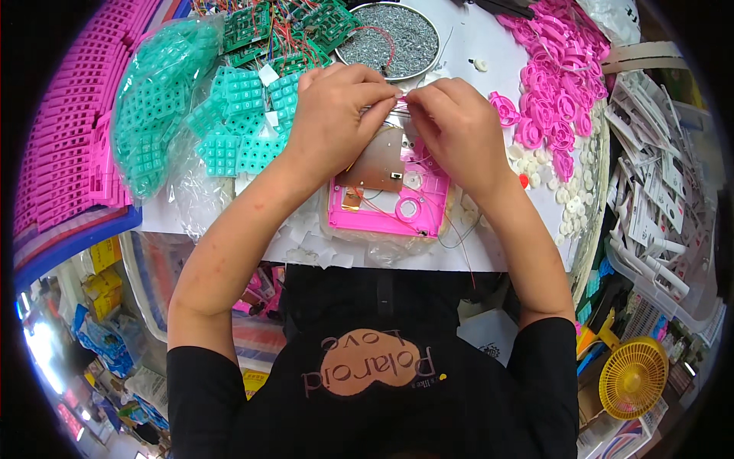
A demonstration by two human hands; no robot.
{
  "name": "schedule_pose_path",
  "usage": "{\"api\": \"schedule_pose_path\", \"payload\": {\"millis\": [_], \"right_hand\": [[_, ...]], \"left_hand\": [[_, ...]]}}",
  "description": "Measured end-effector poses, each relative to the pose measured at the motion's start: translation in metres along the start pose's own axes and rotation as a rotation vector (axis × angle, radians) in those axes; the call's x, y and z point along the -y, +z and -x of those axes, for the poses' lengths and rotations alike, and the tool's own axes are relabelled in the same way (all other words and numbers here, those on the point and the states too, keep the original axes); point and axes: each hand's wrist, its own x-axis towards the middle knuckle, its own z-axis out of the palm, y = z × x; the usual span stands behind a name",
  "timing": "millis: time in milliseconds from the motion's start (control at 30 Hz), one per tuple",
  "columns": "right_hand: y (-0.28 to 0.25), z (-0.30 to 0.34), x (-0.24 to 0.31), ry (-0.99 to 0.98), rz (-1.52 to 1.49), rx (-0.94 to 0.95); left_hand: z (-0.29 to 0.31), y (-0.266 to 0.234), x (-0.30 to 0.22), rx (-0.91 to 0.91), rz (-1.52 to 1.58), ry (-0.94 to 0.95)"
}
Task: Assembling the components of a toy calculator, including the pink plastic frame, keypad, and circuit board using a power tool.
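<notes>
My left hand [336, 115] and my right hand [462, 126] meet fingertip to fingertip above the far end of an open pink plastic casing [359, 220]. Both pinch something small and pale that I cannot make out, and thin wires run close beneath the fingertips. A brown circuit board [380, 157] lies tilted over the casing's left part. More thin wires trail across the casing and past its near right corner. Part of the casing's far end is hidden by my hands.
Left of my hands lie teal keypads [243, 153], some bagged, beside stacked pink casings [69, 145]. Beyond are green circuit boards [329, 23] and a round tray [437, 46] of screws. Pink rings [562, 107] and white buttons [573, 200] spread rightward. A yellow fan [633, 379] stands lower right.
</notes>
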Motion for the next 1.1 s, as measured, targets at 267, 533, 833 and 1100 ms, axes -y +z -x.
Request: {"api": "schedule_pose_path", "payload": {"millis": [267,533,833,1100], "right_hand": [[-0.005,-0.007,0.019,0.068,0.199,0.173],[-0.011,-0.006,0.022,0.05,0.152,0.187],[-0.016,0.0,0.01,0.112,0.162,0.092],[-0.023,0.009,0.032,0.041,0.096,0.312]], "left_hand": [[0.0,-0.003,-0.01,0.037,0.342,-0.427],[0.009,-0.005,-0.003,0.034,0.417,-0.396],[0.012,-0.003,-0.005,0.005,0.414,-0.411],[-0.011,-0.01,0.001,0.185,0.046,0.107]]}}
